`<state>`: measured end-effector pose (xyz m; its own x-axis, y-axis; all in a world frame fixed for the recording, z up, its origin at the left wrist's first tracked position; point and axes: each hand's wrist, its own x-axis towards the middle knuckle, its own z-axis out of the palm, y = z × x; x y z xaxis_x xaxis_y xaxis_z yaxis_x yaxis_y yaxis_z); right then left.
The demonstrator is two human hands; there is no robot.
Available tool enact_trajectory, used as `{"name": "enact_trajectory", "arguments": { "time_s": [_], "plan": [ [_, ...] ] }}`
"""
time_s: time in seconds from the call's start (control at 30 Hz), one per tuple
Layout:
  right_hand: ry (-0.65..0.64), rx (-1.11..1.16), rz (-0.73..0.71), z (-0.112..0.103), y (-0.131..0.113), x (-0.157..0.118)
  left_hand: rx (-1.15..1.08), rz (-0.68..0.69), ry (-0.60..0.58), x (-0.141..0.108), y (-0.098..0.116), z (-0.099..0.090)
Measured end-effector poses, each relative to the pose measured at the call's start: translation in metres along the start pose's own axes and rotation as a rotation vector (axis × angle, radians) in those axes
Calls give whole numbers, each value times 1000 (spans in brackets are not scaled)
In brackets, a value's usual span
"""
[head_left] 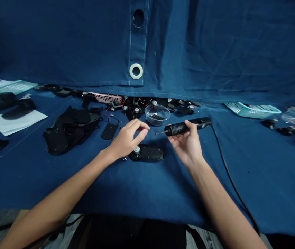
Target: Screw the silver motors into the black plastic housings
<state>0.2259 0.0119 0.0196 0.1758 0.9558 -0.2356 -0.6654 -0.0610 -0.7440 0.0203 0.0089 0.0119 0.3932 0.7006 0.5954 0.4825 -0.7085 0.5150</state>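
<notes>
Screwdriver (175, 129) clamped in my right hand (190, 148), left hand (125, 140) near the bowl (167, 111), fingertips close, can't quite tell if pinching anything.

The left hand (128, 140) and the right hand (187, 143) are seen bare, with slim wrists and forearms left uncovered as far as they are shown. Below the hands, between the forearms, the lap is covered by black clothing (137, 231), its cut and folds mostly hidden in shadow. Narrow dark strips (195, 237) are seen at either side of it; whether they are part of what is worn cannot be told.
</notes>
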Motion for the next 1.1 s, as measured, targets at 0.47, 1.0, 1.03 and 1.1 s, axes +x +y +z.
{"name": "enact_trajectory", "arguments": {
  "time_s": [0.47,1.0,1.03,1.1],
  "plan": [
    [42,-75,-271,18,-7,11,73,-129,-566,-29,-25,-3],
    [92,-147,-624,41,9,20,17,-306,-692,-25,-21,-5],
    [103,-184,-625,37,13,20,17,-303,-688,-25,-21,-5],
    [119,-258,-633,29,20,21,21,-299,-685,-25,-22,-5]
  ]
}}
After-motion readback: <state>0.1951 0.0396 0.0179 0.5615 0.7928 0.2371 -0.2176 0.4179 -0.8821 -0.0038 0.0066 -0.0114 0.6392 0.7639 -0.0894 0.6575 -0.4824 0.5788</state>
